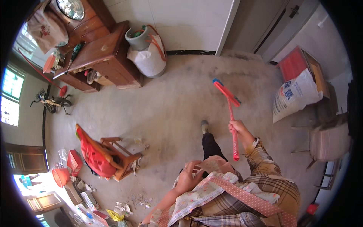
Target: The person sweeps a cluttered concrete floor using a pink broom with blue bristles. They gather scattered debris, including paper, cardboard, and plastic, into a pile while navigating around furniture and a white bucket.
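Note:
My right hand [240, 128] is closed around the pink handle of a short brush [228, 92] with blue bristles, held out over the concrete floor. The brush head points away from me. My left hand [190, 177] is bent close to my waist, beside a small black object [205, 174] and the floral cloth [195, 195] with pink dotted trim that I wear over a plaid shirt. Whether its fingers grip the black object or the cloth is not clear. One of my feet [204, 124] shows ahead on the floor.
A wooden chair [129, 167] draped with red cloth stands left. Litter [123, 208] lies near it. At the upper left are a wooden cabinet [99, 56] and a gas cylinder [137, 39] beside a white sack [147, 58]. A printed sack [296, 92] and a chair [326, 139] are right.

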Action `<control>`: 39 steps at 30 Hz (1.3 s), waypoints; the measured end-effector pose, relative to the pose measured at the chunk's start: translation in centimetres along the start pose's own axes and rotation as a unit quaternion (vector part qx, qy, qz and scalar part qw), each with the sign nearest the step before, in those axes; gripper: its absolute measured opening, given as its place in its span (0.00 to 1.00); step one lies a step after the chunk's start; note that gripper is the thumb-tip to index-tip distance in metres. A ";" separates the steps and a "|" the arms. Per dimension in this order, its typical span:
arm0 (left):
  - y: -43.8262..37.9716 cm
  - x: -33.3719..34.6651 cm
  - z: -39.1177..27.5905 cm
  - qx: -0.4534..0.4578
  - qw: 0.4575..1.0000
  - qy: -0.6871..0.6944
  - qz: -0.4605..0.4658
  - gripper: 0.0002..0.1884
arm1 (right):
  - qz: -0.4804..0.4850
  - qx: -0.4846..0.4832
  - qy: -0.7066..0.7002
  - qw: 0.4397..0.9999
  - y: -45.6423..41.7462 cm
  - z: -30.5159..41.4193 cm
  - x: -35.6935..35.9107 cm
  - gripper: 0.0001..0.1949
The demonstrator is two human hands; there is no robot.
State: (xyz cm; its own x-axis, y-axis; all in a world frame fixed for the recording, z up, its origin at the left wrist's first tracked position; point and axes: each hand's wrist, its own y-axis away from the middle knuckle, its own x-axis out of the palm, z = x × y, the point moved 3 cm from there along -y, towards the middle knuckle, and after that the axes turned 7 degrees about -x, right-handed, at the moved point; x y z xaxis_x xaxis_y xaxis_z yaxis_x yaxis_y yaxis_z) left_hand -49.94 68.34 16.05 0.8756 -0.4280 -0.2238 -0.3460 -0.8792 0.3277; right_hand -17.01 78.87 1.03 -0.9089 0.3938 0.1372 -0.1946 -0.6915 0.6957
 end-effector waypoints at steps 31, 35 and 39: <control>-27.1 -0.1 -3.9 -0.252 0.964 0.037 -0.080 0.10 | 0.222 0.104 0.270 0.931 -14.7 20.1 1.6 0.31; -25.3 0.1 -3.5 -0.296 0.952 0.003 -0.075 0.11 | 0.171 -0.015 0.259 0.950 -26.2 22.4 5.6 0.29; -23.2 0.5 -2.2 -0.329 0.941 0.008 -0.074 0.12 | 0.079 -0.064 0.290 0.952 -36.1 18.9 10.0 0.29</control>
State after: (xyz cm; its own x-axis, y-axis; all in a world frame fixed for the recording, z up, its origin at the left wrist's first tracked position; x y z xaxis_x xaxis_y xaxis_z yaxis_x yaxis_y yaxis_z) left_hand -40.70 88.95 10.40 0.9048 -0.3027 -0.2996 0.0595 -0.6068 0.7926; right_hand -12.09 119.21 -9.34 -0.9740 -0.0961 -0.2053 -0.0482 -0.7972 0.6018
